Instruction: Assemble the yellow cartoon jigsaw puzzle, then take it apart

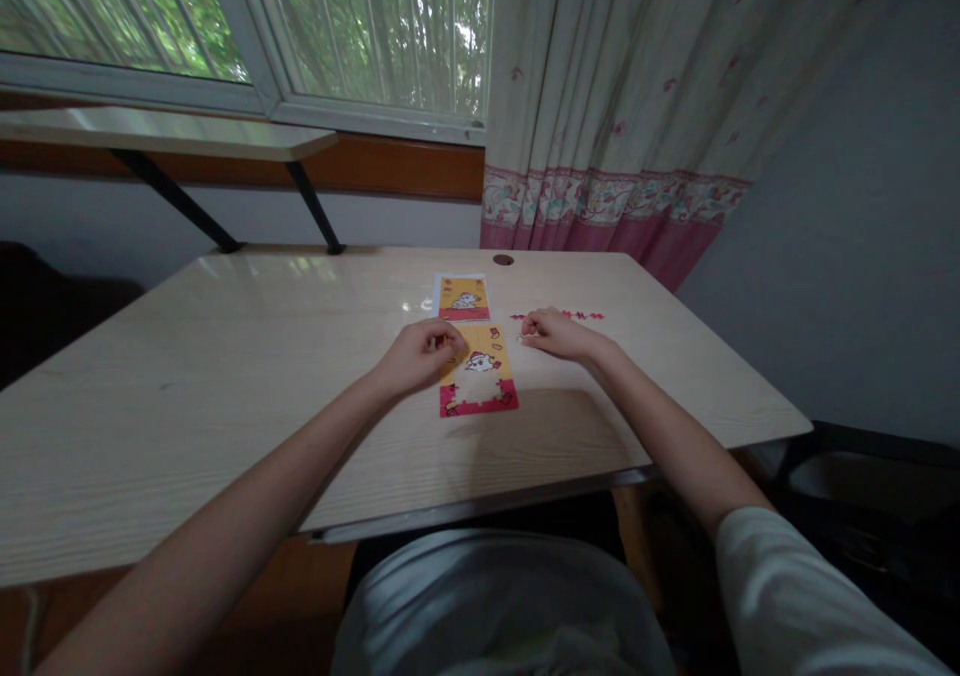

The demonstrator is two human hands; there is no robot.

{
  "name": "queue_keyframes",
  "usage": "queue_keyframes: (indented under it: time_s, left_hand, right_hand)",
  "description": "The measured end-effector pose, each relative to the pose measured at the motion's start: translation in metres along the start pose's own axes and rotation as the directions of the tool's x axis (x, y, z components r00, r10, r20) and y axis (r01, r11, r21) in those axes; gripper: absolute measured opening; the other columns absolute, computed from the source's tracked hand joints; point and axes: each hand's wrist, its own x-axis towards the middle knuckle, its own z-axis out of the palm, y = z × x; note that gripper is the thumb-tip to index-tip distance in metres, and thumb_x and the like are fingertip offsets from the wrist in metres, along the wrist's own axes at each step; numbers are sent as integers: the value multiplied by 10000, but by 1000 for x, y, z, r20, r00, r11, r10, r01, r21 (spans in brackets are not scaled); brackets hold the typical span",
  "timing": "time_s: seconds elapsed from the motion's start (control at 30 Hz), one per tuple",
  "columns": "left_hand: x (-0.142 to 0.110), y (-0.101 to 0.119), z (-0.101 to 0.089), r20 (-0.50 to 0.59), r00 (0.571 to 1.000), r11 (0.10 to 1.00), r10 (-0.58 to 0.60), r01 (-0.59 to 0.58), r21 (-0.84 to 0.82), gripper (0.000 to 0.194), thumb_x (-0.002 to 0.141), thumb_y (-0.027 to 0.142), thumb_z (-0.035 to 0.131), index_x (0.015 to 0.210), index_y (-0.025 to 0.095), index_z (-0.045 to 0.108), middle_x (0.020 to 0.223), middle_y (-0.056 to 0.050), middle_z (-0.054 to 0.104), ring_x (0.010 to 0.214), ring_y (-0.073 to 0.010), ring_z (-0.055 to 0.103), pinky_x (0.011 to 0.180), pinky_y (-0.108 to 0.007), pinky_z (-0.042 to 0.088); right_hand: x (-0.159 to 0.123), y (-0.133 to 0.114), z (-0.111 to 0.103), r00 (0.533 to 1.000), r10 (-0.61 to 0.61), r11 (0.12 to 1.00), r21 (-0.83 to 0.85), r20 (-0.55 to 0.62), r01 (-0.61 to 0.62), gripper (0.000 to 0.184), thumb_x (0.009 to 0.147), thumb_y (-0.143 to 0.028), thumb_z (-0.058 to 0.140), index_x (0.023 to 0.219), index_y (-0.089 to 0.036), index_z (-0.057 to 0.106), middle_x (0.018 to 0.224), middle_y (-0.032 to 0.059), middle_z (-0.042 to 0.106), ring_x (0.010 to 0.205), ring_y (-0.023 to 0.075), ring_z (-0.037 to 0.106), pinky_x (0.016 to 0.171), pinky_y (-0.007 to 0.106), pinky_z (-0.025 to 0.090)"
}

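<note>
A jigsaw puzzle (480, 408) with a yellow upper part, a white cartoon animal and a red lower border lies on the table. Its lower middle has a gap where the pale tabletop shows. My left hand (421, 356) is at the puzzle's left edge with its fingers curled in; whether anything is in them I cannot make out. To the right of the puzzle, my right hand (559, 336) pinches a small whitish puzzle piece (522, 339). Just beyond that hand, several red puzzle pieces (592, 316) lie in a row, partly hidden by it.
A reference picture card (463, 299) with the same colours lies directly behind the puzzle. The wooden table (225, 386) has a cable hole (503, 260) at its back edge. A raised shelf (172, 131) stands at the back left, and a curtain (600, 136) hangs behind the table.
</note>
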Motion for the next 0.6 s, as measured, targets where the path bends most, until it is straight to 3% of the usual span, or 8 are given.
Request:
queue_keyframes:
  time_s: [0.3,0.47,0.6]
  left_hand:
    - [-1,3,-1,7,1000,1000,0,0,-5,151,789,250,536,761,165,658,703,-33,621,587,-117,448,551,-269,345]
    - [1,3,1,6,1000,1000,6,-6,-27,152,774,242,534,749,154,655,718,-36,629,624,-124,484,585,-263,369]
    - [1,4,4,49,998,996,48,-44,-82,149,760,229,542,763,148,667,754,-45,646,684,-132,535,629,-258,393]
  right_hand:
    - [-1,-4,3,998,-4,957,289,-62,22,144,784,-258,593,855,-133,608,770,28,603,672,111,502,620,226,360]
    - [3,-19,14,996,-15,844,534,-89,60,270,777,-384,599,885,-139,633,728,5,587,635,98,476,588,221,353]
    - [6,-39,22,995,-39,770,633,-87,85,264,758,-374,623,863,-134,658,689,1,582,623,94,481,587,224,365]
